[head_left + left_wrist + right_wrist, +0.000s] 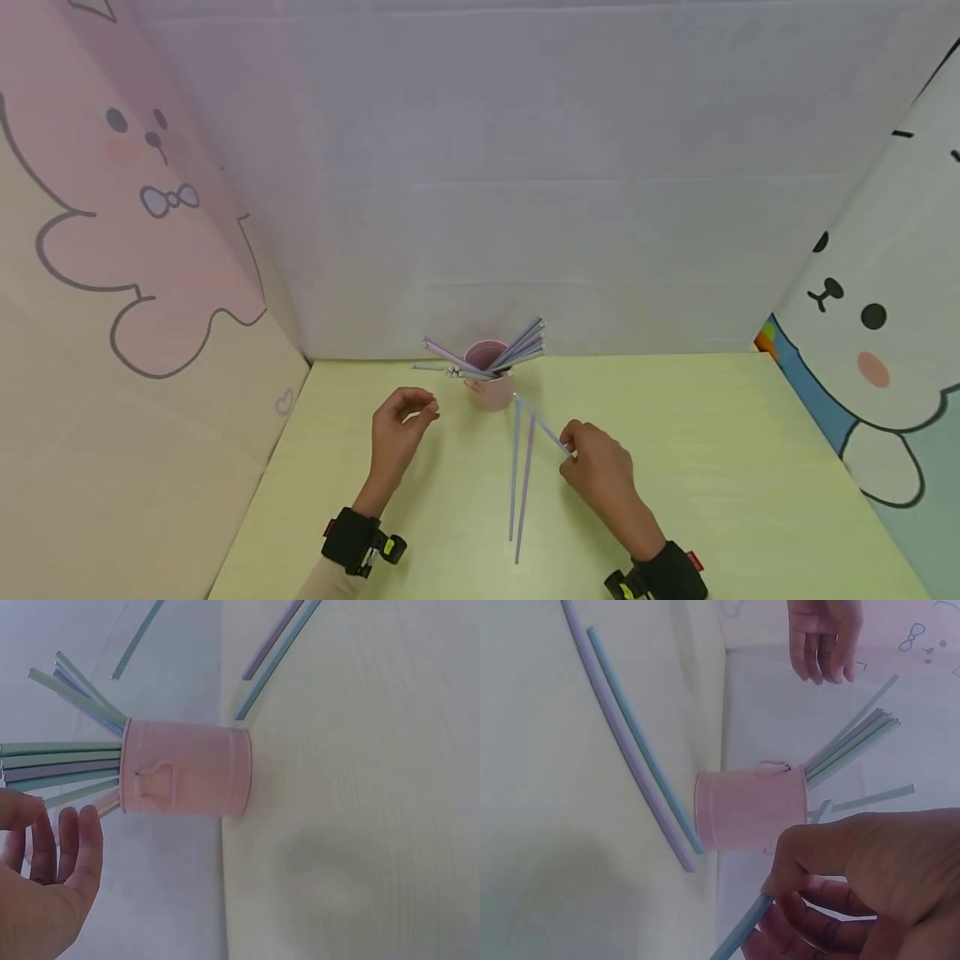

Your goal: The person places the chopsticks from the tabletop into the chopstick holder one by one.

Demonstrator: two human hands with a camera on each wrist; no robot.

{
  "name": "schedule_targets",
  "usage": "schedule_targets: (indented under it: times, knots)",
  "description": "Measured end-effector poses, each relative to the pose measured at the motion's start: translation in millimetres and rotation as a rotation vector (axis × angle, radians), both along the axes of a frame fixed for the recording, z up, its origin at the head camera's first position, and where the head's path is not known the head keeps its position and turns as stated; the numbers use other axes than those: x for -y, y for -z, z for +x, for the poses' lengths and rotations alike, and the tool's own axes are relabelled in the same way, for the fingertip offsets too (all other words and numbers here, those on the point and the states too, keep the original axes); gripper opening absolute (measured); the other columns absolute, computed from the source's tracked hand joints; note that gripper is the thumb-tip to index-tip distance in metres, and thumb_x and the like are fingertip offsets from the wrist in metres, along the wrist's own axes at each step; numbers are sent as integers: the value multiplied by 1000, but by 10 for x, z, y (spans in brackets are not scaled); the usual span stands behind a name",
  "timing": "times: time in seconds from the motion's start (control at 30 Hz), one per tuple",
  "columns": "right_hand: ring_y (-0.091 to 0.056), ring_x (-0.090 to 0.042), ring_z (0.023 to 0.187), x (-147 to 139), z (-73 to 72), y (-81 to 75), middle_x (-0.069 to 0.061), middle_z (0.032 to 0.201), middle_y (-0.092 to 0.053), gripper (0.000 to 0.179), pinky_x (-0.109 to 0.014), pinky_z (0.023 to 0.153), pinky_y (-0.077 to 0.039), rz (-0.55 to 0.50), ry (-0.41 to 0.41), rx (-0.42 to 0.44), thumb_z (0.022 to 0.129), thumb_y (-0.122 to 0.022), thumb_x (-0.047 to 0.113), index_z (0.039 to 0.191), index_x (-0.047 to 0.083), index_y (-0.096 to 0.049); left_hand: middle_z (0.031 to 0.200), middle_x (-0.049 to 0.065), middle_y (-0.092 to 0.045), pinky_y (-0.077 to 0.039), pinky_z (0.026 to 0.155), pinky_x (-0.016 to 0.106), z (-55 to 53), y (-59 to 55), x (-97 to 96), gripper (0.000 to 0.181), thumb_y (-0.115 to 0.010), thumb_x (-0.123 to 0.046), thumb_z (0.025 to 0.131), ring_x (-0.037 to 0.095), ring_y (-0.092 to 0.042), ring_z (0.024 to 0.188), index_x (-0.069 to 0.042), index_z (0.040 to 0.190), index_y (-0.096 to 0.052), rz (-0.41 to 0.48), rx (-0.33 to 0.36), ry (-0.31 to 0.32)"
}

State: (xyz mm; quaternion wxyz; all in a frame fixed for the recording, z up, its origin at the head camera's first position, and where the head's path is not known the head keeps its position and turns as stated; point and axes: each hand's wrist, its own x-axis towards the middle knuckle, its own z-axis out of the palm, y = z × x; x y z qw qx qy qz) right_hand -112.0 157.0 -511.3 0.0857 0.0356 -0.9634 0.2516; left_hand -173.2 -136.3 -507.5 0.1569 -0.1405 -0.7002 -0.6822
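Note:
A pink bucket-shaped cup stands at the back of the table, with several pastel straws fanning out of its mouth. My right hand pinches a light blue straw between thumb and fingers, to the right of the cup. Left of the cup, my left hand is raised with its fingers loosely bent and nothing visible in them. In front of the cup a blue straw and a purple straw lie side by side on the table.
The pale yellow-green table meets a white back panel just behind the cup. Side panels with cartoon animals flank it left and right. Each wrist wears a black band with a small camera.

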Motion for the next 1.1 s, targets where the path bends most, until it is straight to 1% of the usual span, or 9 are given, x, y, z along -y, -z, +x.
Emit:
schedule_targets:
  times: [0.17, 0.23, 0.33, 0.43, 0.57, 0.63, 0.77, 0.9, 1.1]
  knots:
    - [-58, -10, 60, 115, 46, -80, 5, 80, -62, 25, -26, 42, -42, -29, -39, -84, 71, -63, -3, 90, 14, -66, 94, 32, -61, -61, 70, 44, 121, -158, -144, 14, -64, 17, 86, 37, -66, 78, 15, 100, -61, 19, -54, 53]
    - [-61, -10, 63, 149, 60, -113, 6, 81, -63, 26, -26, 43, -44, -48, -61, -115, 71, -63, -3, 90, 15, -66, 92, 35, -59, -60, 70, 47, 190, -289, -215, 15, -61, 21, 86, 42, -65, 77, 21, 100, -58, 17, -90, 83]
    - [-63, -9, 68, 193, 84, -186, 9, 83, -63, 26, -25, 46, -46, -85, -102, -148, 72, -65, 0, 92, 17, -66, 92, 37, -57, -60, 69, 47, 259, -411, -304, 16, -58, 25, 85, 45, -63, 76, 23, 101, -55, 21, -135, 141]
    - [-63, -8, 68, 240, 103, -271, 9, 84, -64, 25, -24, 49, -51, -129, -147, -190, 73, -67, 2, 94, 16, -67, 92, 35, -57, -61, 69, 46, 308, -475, -384, 17, -58, 26, 85, 39, -64, 77, 23, 101, -55, 5, -187, 188]
    - [-62, -6, 68, 306, 108, -352, 10, 86, -63, 26, -23, 54, -56, -202, -212, -234, 74, -69, 3, 96, 15, -67, 92, 32, -58, -61, 69, 44, 325, -466, -456, 19, -56, 27, 85, 21, -66, 82, 19, 103, -57, -6, -257, 219]
    - [-63, -6, 70, 337, 103, -366, 10, 86, -63, 26, -24, 55, -59, -238, -240, -247, 74, -70, 2, 97, 14, -67, 94, 31, -59, -62, 69, 42, 313, -436, -474, 22, -57, 26, 85, 19, -66, 84, 17, 105, -58, 3, -283, 234]
    - [-63, -8, 73, 384, 96, -380, 7, 88, -63, 27, -27, 57, -61, -285, -279, -272, 75, -71, 1, 99, 13, -66, 98, 30, -59, -62, 71, 37, 273, -394, -484, 28, -60, 27, 83, 26, -66, 86, 13, 108, -58, 35, -309, 257]
    - [-62, -7, 75, 416, 94, -389, 5, 91, -63, 28, -26, 58, -61, -313, -308, -294, 76, -71, 0, 100, 12, -65, 101, 27, -59, -62, 72, 39, 252, -413, -485, 31, -59, 27, 83, 33, -65, 86, 16, 111, -55, 87, -301, 276]
    - [-62, -6, 75, 458, 80, -419, 5, 91, -63, 30, -24, 58, -61, -342, -330, -301, 76, -72, -3, 100, 12, -65, 104, 27, -60, -61, 74, 44, 260, -474, -485, 32, -57, 25, 86, 30, -66, 90, 19, 117, -50, 135, -291, 333]
